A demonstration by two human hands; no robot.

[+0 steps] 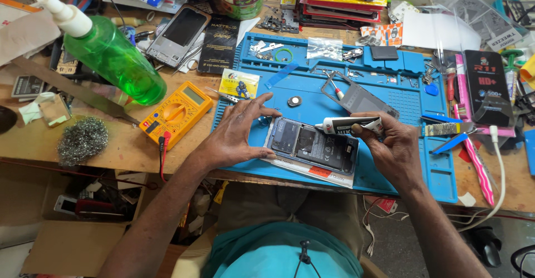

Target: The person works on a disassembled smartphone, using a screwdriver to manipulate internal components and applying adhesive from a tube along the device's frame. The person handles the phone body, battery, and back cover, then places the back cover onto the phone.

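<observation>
Lying open-backed on the blue mat (390,161), the phone (312,147) looks thin, stiff and fragile inside, so its edges are probably the safest hold. The left hand (237,136) rests fingers spread against the phone's left edge, pinning it. The right hand (393,147) is pinched around a small glue tube (348,125), nozzle over the phone's top edge, wrist bent inward.

A wooden workbench (33,144) carries a blue repair mat (390,161) at centre, a yellow multimeter (175,113) and green spray bottle (111,61) toward the left.
</observation>
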